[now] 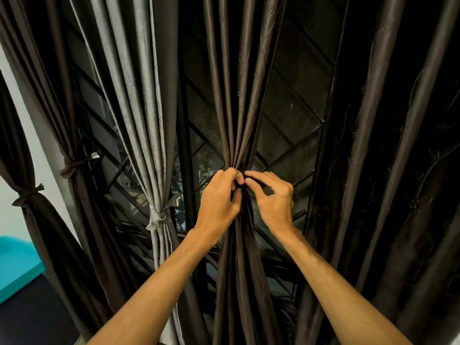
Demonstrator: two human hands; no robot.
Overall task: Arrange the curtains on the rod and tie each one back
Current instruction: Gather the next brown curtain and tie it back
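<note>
Three curtains on the left look finished: the far-left curtain, the brown curtain beside it and the grey curtain are each cinched by a knotted tie-back. The middle curtain, hanging in front of the window grille, is gathered to a narrow waist. There the left hand and right hand meet, fingers curled and pinching the bunched cloth. The band itself is too dark to make out, so this tie seems in progress. The loose curtains on the right hang untied and are likely next. The rod is out of view.
</note>
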